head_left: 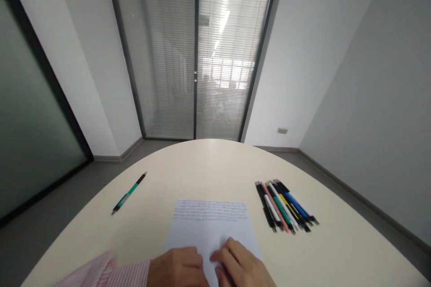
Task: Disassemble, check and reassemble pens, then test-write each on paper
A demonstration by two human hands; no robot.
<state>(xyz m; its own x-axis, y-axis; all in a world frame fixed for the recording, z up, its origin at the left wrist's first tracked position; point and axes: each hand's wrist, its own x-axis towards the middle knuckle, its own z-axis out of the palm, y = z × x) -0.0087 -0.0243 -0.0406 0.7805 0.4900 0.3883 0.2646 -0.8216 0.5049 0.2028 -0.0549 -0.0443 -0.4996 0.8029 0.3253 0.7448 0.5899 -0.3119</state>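
A sheet of white paper [198,228] lies on the table, several lines of small handwriting or print across its top part. My left hand [178,267], below a pink striped sleeve, rests with curled fingers over the sheet's lower left side. Over the lower right side is my right hand [244,264], its fingers bent and drawn together. A dark patch shows under them; whether it is a pen or shadow I cannot make out. The undersides of both hands are hidden, and the frame's lower edge cuts them off.
A green and black pen [129,193] lies alone at the left. Several pens [284,206] in mixed colours lie side by side right of the paper. The pale table [208,166] has a rounded far edge, with a glass partition with blinds [168,54] beyond.
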